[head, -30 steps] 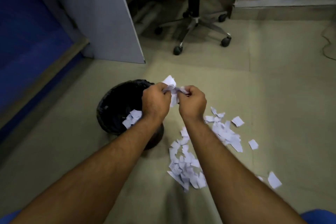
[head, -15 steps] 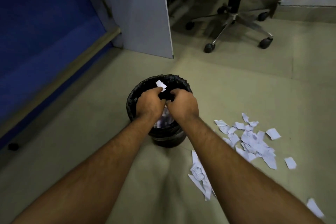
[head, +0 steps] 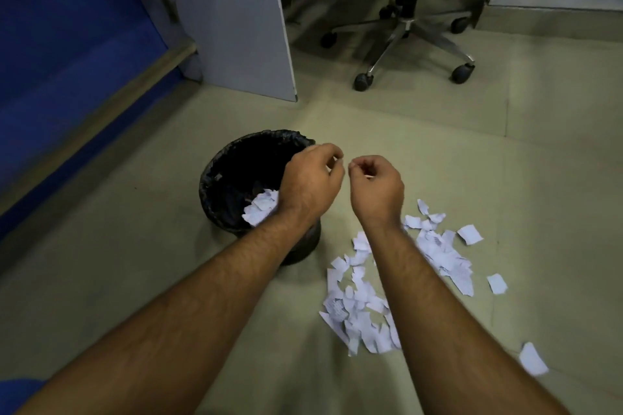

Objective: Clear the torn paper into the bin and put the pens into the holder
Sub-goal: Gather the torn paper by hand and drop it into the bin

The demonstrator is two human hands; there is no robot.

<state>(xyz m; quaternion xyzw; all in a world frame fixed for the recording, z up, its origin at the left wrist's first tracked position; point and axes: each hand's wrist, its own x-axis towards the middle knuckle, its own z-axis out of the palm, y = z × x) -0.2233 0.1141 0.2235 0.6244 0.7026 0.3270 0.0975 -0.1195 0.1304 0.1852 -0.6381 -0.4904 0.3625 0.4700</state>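
- Floor (head: 505, 178): pale greenish tiles, filling most of the frame.
- One blue wall (head: 67, 27), upper left.
- One grey panel (head: 232, 17), upper centre, standing on edge.
- One chair (head: 408, 23), top right of centre: black post, five-spoke chrome base, castors.
- Two bare forearms, reaching up from the bottom edge toward centre.
- One bin (head: 236, 185), left of centre: round, black, lined with a crinkled black bag; white scraps (head: 261, 207) heaped inside against its near right wall.
- Torn paper (head: 364, 307), right of centre and lower: white shreds, some faintly printed, in two loose heaps just right of the bin, too many to count; three or four strays further right, one near the lower right edge.
- Left hand (head: 308, 184): over the bin's right rim, fingers loosely curled, thumb near fingertips; cannot tell whether anything is pinched.
- Right hand (head: 377, 187): just beside the left, apart from it, above bare floor, fingers curled inward in a loose fist; cannot tell whether it holds paper.
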